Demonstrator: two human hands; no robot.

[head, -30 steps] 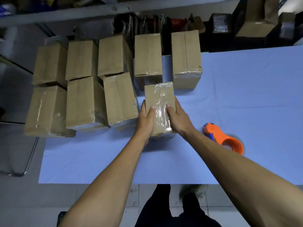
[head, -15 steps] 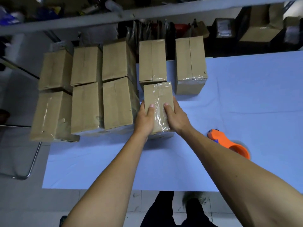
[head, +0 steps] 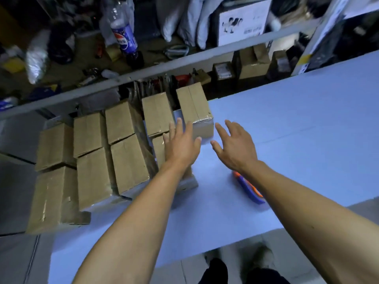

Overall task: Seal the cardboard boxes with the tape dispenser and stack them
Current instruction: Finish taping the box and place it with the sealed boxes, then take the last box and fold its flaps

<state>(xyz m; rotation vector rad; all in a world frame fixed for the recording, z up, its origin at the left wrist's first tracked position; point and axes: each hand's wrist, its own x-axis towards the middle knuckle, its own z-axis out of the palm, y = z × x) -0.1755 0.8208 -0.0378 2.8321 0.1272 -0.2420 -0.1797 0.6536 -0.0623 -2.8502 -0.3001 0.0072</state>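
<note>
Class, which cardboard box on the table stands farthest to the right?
The box at the right end of the back row, just beyond the open right hand. Every other box sits to its left.

Boxes [head: 129, 162]: matt brown cardboard, seams under glossy clear tape; crinkled shine on far box edge [head: 202, 120]. Worktop [head: 287, 140]: smooth matt pale-blue covering, faint creases. Tape dispenser [head: 249, 187]: smooth orange and blue plastic. Shelf rail [head: 143, 72]: grey painted metal. Bottle [head: 123, 31]: clear glossy plastic, blue label.

Brown cardboard boxes [head: 127, 162] taped shut, rows at table's left end, orange tape dispenser [head: 249, 188] lying right
</note>
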